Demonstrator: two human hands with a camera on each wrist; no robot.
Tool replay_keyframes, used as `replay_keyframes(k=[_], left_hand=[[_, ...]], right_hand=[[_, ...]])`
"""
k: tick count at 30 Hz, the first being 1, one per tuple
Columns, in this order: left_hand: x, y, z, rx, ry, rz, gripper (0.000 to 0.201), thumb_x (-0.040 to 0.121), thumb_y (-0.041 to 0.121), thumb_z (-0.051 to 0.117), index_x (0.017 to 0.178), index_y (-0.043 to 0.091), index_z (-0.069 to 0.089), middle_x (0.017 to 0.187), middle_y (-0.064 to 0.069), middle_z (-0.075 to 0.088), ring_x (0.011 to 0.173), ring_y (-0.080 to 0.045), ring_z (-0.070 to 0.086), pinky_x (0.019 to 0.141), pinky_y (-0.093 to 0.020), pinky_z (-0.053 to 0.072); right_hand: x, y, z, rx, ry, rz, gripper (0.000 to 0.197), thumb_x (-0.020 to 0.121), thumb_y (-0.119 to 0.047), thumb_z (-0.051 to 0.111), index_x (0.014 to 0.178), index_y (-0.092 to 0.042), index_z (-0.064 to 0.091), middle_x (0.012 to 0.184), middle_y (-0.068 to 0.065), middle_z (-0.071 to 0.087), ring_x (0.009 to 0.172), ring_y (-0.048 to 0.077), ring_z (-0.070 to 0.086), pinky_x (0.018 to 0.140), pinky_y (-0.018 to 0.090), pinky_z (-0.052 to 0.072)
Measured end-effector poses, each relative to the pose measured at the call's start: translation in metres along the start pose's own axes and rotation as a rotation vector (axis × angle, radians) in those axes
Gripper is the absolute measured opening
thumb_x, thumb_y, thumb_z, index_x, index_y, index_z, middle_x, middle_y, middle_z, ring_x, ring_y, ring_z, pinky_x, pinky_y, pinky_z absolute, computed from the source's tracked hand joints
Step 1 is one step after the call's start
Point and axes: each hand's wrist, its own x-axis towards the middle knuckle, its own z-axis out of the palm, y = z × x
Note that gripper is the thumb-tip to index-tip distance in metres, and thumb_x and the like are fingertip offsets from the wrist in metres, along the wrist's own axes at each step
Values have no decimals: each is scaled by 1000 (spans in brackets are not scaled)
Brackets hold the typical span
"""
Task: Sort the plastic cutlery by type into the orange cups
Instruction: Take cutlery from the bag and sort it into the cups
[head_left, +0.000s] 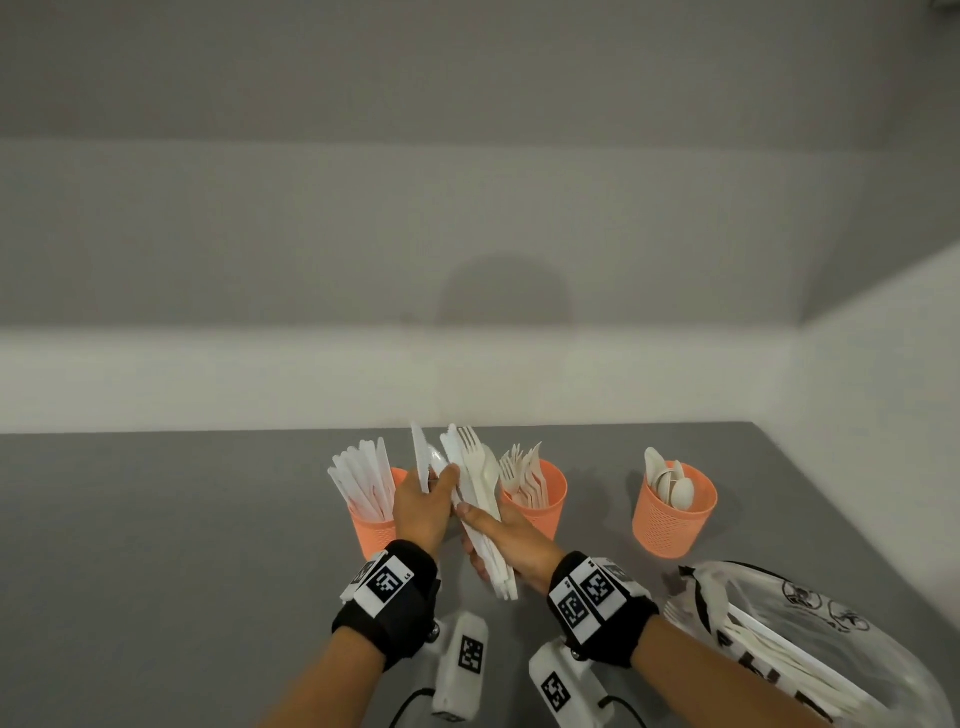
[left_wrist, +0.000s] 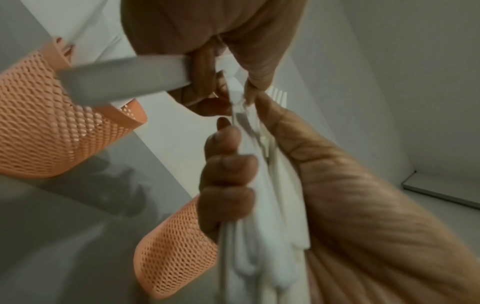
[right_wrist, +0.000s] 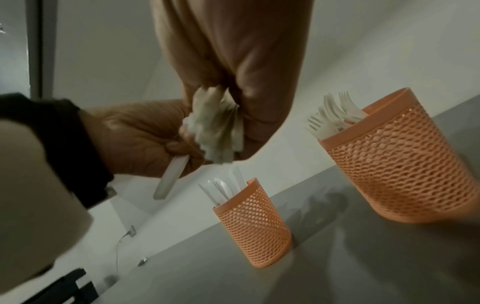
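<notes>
Three orange mesh cups stand in a row on the grey table (head_left: 156, 545): the left cup (head_left: 371, 525) holds knives, the middle cup (head_left: 540, 506) forks, the right cup (head_left: 675, 519) spoons. My right hand (head_left: 483, 525) grips a mixed bundle of white cutlery (head_left: 480, 483) between the left and middle cups, tips pointing up. My left hand (head_left: 431, 483) holds a single white knife (head_left: 418, 452) beside the bundle, its thumb against the bundle. In the left wrist view, its fingers curl round the knife handle (left_wrist: 124, 78). In the right wrist view, the bundle ends (right_wrist: 215, 127) stick out of my right fist.
A clear plastic bag (head_left: 810, 644) with more white cutlery lies at the table's front right. A white wall runs behind the table and along its right side. Bare grey tabletop stretches to the left of the cups.
</notes>
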Motion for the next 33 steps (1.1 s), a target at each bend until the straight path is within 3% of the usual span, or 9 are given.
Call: replay_keyframes(k=[4,9,14,17,19,22,25,28,33], left_hand=[[3,-6,2,36,-3,-25,24,93,11,46,71,5,53,65,-10,56,65,-24,56,59,-27,44],[-4,-13,7,24,-112,-72,31,96,17,43,70,8,58,64,-15,59,60,-27,55,58,-30,43],[-2,-7,2,-18,45,-33,33,101,26,30,86,9,54,58,-5,50,53,-17,47,54,-27,37],[3,-5,-2,-25,47,-24,29,100,28,35,83,12,53,44,0,43,43,-15,43,50,-26,36],[4,-3,-2,-9,23,-15,21,95,27,48,85,9,55,53,-2,49,49,-16,48,52,-26,39],[1,0,1,-10,-19,29,21,87,24,62,93,4,64,83,-7,66,77,-16,61,70,-20,47],[-4,5,5,-48,-27,53,17,84,17,66,89,2,61,74,-2,63,59,-1,62,48,-4,43],[-1,5,4,-45,-18,52,18,83,17,67,89,1,61,72,-4,62,63,-13,60,52,-15,45],[7,3,-2,-35,-54,-49,18,91,18,57,74,10,55,60,-5,50,54,-15,46,54,-21,38]], right_hand=[[1,3,-2,135,60,35,20,97,-29,47,87,-13,55,59,7,49,39,10,48,39,20,40],[3,6,-6,145,71,48,20,97,-30,47,96,-10,50,59,8,47,38,11,46,37,20,38],[1,11,-16,87,84,130,24,95,-37,49,106,-16,50,62,5,52,40,10,49,43,22,44],[-3,15,-20,103,30,176,27,94,-46,45,99,-20,53,54,-3,44,40,7,40,45,21,41],[-5,14,-20,146,16,184,31,94,-48,42,101,-20,54,48,-6,39,36,6,33,40,17,33],[-5,11,-17,153,8,188,37,93,-51,41,103,-19,56,46,-6,38,34,5,32,38,15,29],[-4,8,-14,121,3,178,36,93,-51,42,97,-18,57,47,-3,41,33,7,35,37,15,31],[-4,8,-14,69,15,151,33,94,-47,42,96,-18,57,49,-1,46,34,8,39,37,15,34],[-6,10,-18,121,114,82,24,96,-36,46,92,-14,55,52,2,56,36,10,48,38,19,40]])
